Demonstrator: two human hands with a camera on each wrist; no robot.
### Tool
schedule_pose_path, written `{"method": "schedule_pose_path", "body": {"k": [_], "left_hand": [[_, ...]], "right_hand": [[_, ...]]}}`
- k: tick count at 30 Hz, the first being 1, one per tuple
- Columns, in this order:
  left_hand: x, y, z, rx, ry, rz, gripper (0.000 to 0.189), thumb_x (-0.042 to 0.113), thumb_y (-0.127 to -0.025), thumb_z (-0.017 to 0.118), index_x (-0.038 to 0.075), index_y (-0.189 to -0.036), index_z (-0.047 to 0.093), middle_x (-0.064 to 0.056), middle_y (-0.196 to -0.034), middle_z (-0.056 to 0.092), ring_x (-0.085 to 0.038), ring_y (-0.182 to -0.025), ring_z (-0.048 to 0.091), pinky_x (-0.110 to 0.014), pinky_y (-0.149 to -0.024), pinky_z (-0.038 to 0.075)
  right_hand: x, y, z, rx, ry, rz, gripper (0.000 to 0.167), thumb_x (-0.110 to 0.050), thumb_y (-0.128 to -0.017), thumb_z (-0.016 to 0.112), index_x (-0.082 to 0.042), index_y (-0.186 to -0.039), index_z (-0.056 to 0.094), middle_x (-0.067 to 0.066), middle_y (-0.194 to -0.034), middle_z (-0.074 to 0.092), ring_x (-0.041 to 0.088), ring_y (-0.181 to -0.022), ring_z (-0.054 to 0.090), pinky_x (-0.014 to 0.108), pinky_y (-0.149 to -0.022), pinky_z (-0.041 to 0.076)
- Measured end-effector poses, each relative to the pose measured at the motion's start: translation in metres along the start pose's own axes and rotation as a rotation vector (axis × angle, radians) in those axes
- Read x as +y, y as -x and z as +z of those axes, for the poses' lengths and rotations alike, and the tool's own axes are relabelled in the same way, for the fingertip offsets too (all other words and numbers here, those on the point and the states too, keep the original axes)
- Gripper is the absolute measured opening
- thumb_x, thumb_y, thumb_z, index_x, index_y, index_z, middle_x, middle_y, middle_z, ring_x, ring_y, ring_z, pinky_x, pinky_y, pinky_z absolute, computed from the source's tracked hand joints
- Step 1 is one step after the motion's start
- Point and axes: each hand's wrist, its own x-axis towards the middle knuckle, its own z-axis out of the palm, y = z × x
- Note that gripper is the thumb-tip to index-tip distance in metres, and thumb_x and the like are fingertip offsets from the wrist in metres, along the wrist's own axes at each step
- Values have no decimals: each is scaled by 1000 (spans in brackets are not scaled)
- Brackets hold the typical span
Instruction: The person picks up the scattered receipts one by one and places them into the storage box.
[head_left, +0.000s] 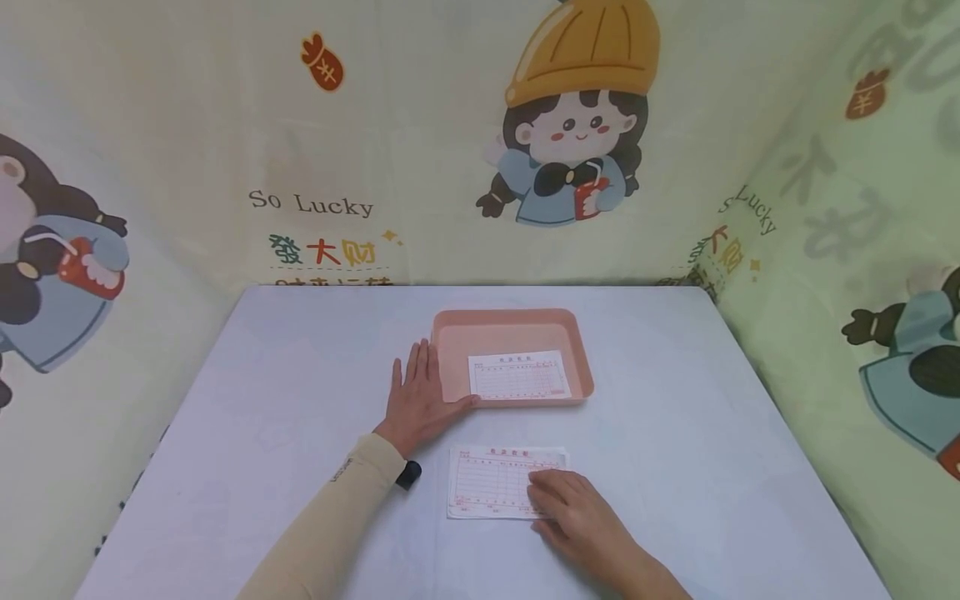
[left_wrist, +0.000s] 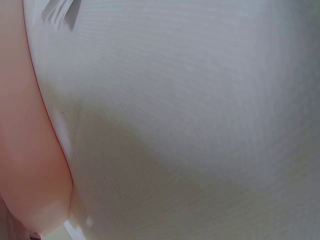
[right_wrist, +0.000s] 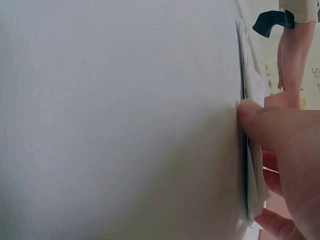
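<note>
At the far left, a pale wall hanging (head_left: 172,125) bears a cartoon figure in blue. A beige sleeve (head_left: 337,517) comes in from seven o'clock, with a small black device (head_left: 408,475) at its cuff. Beyond it, the left of the two hands (head_left: 417,408) is opened flat with nothing in its grasp, its straight fingers pointing toward twelve o'clock along the nine o'clock side of a pink tray (head_left: 453,342), and its thumb stretched out over the rim at about seven. Inside the tray, toward six o'clock, lies a single red-ruled paper form (head_left: 519,375). Straight below at six o'clock, a stack of similar forms (head_left: 480,487) lies on the white worktop (head_left: 300,367). The right hand (head_left: 573,508), reaching in from five o'clock, has hold of that stack at its four o'clock edge, bent fingers over the top sheet and thumb against the edge.
</note>
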Motion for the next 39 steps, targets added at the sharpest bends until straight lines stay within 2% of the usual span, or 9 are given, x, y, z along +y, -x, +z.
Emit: {"method": "schedule_pose_path", "body": {"k": [6, 12, 16, 23, 29, 35, 39], "left_hand": [[-1, 0, 0, -1, 2, 0, 117, 81, -84, 44, -2, -158, 8, -20, -166, 7, -34, -155, 6, -59, -123, 7], [0, 0, 0, -5, 8, -4, 117, 82, -84, 43, -1, -158, 7, -20, -166, 6, -34, -156, 5, -58, -123, 6], [0, 0, 0, 0, 9, -5, 117, 82, -83, 44, -1, -158, 8, -20, -166, 7, -34, -155, 6, -58, -123, 7], [0, 0, 1, -4, -4, -3, 117, 82, -83, 44, -1, -158, 8, -20, -166, 7, -33, -156, 6, -58, -123, 7], [0, 0, 1, 9, -14, 7, 116, 80, -84, 45, -2, -157, 9, -21, -166, 9, -34, -155, 8, -58, -123, 8], [0, 0, 0, 18, -11, 13, 116, 79, -84, 47, -3, -157, 11, -22, -165, 11, -35, -155, 9, -59, -123, 9], [0, -1, 0, 8, -11, 7, 116, 80, -84, 46, -3, -157, 10, -21, -166, 10, -34, -155, 8, -58, -123, 9]], "right_hand": [[1, -3, 0, -2, 7, -29, 36, -20, -72, 85, -10, -105, 73, 4, -115, 68, 20, -105, 63, 36, -89, 52], [1, -7, 0, 14, 22, -76, 33, -8, -69, 86, -8, -100, 75, 1, -106, 70, 17, -98, 65, 32, -86, 53], [-1, -9, -2, 37, 23, -73, 32, -3, -67, 85, -8, -97, 75, -1, -100, 71, 13, -92, 65, 28, -82, 52], [0, -11, -4, 77, -10, -46, 24, -6, -68, 84, -13, -89, 75, -6, -93, 69, 9, -86, 64, 23, -75, 51], [2, -12, -9, 59, -9, -53, 29, -4, -66, 87, -14, -90, 75, -6, -93, 70, 9, -85, 64, 22, -75, 52], [6, -22, -17, 146, 30, -27, 38, 5, -60, 87, -13, -91, 76, -5, -92, 70, 10, -83, 65, 23, -72, 53], [11, -29, -24, 204, 21, -32, 40, 9, -60, 81, -11, -94, 76, -3, -92, 70, 14, -85, 65, 27, -74, 53]]}}
